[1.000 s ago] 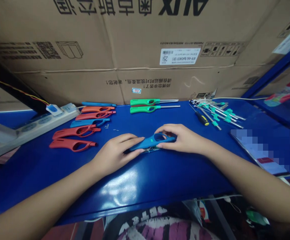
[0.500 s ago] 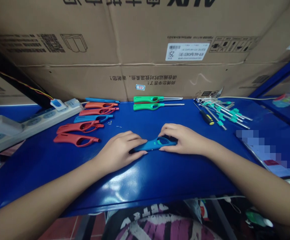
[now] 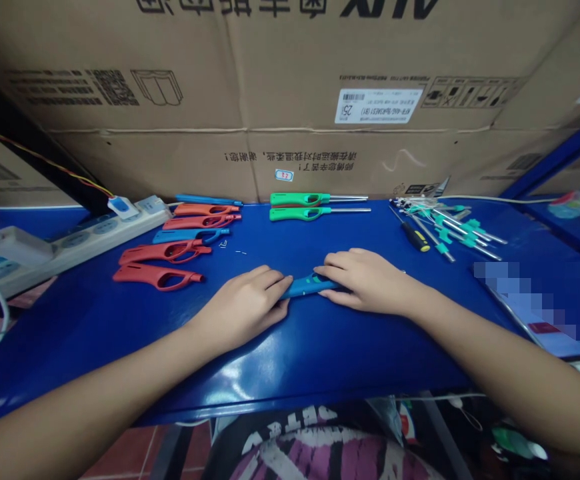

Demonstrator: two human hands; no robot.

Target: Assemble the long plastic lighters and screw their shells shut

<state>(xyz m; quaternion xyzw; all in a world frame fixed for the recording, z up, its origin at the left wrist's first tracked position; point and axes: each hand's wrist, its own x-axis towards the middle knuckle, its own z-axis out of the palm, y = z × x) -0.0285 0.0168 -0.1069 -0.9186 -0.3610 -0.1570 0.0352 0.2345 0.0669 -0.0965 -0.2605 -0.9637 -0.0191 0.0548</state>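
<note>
Low over the blue table, a blue utility lighter body (image 3: 306, 287) lies crosswise between my two hands. My left hand (image 3: 253, 303) is closed round its left end, thumb toward me. Fingers of my right hand (image 3: 365, 280) grip the other end and cover most of its trigger loop. A small light tip shows just beyond the right hand; I cannot tell whether it belongs to this lighter. To the left lie several empty-looking lighter shells, with a red shell (image 3: 157, 275) nearest and a blue shell (image 3: 190, 236) farther back.
Two green lighters (image 3: 297, 213) with metal tubes lie at the back. On the right are a black-and-yellow screwdriver (image 3: 415, 237) and a pile of metal tubes with teal parts (image 3: 463, 227). A white power strip (image 3: 95, 233) borders the left; a cardboard box (image 3: 250, 100) stands behind.
The blue lighter has been tilted so its side edge shows more. My right hand has closed farther over the trigger loop, and the view has shifted slightly.
</note>
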